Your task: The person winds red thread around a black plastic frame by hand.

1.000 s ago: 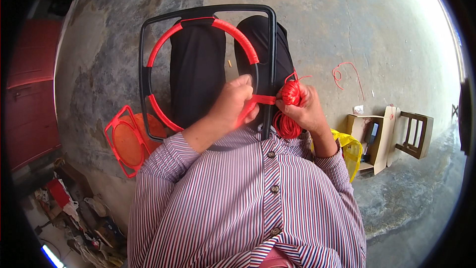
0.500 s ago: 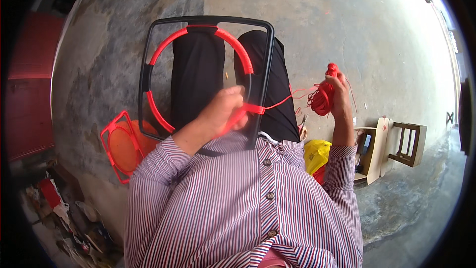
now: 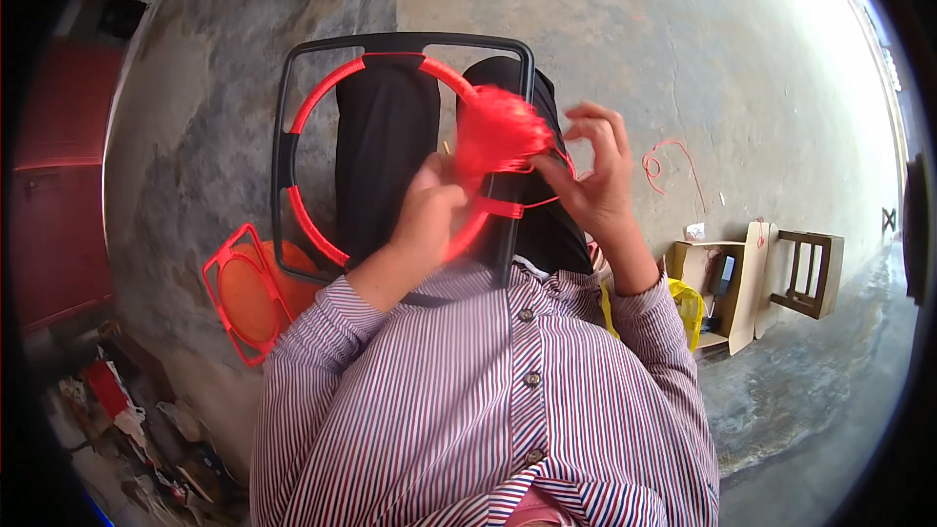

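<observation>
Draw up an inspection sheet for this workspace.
Surface: stained grey concrete floor.
Work items: black frame with partly red-wrapped ring, over the person's thighs; red cord bundle, blurred, between the hands.
Clutter: looped red cord on the floor, yellow bag, open cardboard box.
Hands: left hand by the bundle, grip unclear; right hand open, fingers apart.
Cables: nothing seen.
Surroundings: red panels far left, brown wooden frame right.

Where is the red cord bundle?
In the head view, the red cord bundle is between the left hand and right hand, over the right side of the black frame.
</observation>
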{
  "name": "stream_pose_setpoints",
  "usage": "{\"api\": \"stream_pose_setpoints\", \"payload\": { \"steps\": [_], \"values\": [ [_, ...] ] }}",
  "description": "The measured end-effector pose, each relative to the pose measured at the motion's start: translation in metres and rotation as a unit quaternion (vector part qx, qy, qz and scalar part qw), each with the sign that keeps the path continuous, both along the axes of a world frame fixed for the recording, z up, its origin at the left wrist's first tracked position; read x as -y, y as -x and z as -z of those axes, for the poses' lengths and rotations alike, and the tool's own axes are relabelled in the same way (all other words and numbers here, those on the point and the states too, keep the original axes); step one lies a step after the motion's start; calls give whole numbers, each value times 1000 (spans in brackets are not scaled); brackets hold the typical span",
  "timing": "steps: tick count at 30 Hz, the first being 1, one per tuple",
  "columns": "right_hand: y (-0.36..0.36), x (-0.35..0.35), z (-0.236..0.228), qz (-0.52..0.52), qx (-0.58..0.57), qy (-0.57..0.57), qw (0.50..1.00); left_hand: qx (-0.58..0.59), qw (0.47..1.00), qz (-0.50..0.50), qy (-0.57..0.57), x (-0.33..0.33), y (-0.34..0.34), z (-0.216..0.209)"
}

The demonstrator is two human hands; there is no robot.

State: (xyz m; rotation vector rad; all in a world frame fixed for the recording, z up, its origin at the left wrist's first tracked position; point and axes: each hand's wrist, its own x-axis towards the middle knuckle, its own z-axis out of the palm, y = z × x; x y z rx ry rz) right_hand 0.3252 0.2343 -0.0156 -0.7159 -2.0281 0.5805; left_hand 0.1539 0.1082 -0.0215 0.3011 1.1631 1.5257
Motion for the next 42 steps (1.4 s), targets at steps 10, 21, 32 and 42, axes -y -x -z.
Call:
{"api": "stream_pose_setpoints", "payload": {
  "steps": [10, 21, 32, 42],
  "values": [
    [-2, 30, 15, -88, 145, 84, 982, 100, 982, 123, 107, -7, -1, -14],
    [-150, -22, 63, -378, -461, 493, 633, 129, 981, 130, 71, 2, 9, 8],
    [-35, 36, 2, -131, -184, 581, 782, 79, 981, 176, 11, 2, 5, -4],
    [-85, 30, -28, -123, -238, 615, 742, 25, 987, 160, 11, 8, 0, -4]
  ]
}}
